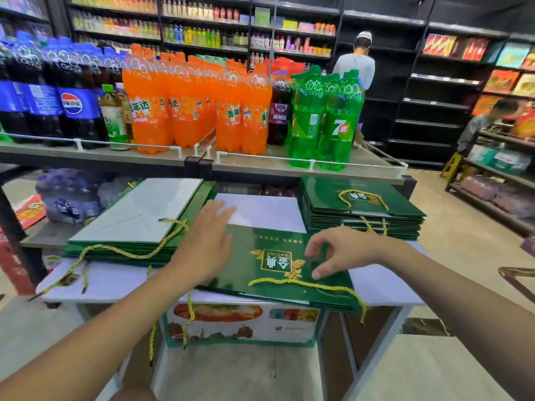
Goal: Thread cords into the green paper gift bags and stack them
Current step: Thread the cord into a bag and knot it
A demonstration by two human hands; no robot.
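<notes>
A flat green paper gift bag (254, 267) with a gold logo lies on the white table (385, 285) in front of me, a gold cord (304, 283) looped along its near edge. My left hand (207, 241) rests flat with straight fingers on the bag's left part. Over its right part hovers my right hand (338, 251), fingers loosely bent, fingertips touching the bag and holding nothing. A pile of green bags (124, 250) with loose gold cords sits at the left, topped by a white sheet. At the right stands a neat stack of corded bags (362, 209).
Behind the table a shelf (260, 163) carries large soda bottles (185, 102). A printed carton (243, 325) sits under the table. Cords hang over the table's front edge. Two people stand and sit at the far right near dark shelves.
</notes>
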